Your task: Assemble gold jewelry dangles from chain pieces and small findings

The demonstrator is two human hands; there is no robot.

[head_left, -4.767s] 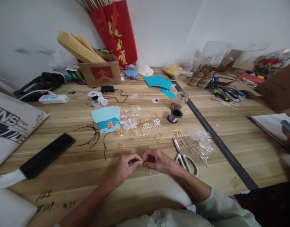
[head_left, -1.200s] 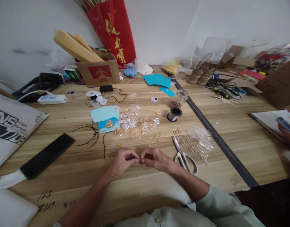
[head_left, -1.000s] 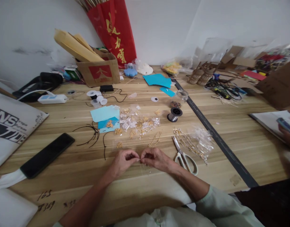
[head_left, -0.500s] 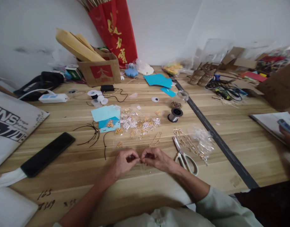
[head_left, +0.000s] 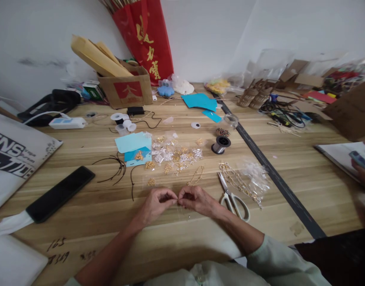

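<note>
Drawn closer, left hand [head_left: 155,204] and right hand [head_left: 199,201] seemingly pinch something tiny [head_left: 177,200] between them.

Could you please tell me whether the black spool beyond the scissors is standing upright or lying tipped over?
Upright: the spool stands on one end, its other black end facing up, grey winding visible between.

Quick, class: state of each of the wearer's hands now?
Left hand: closed in a pinch; anything held is too small to tell.
Right hand: closed likewise; anything held cannot be told.
</note>
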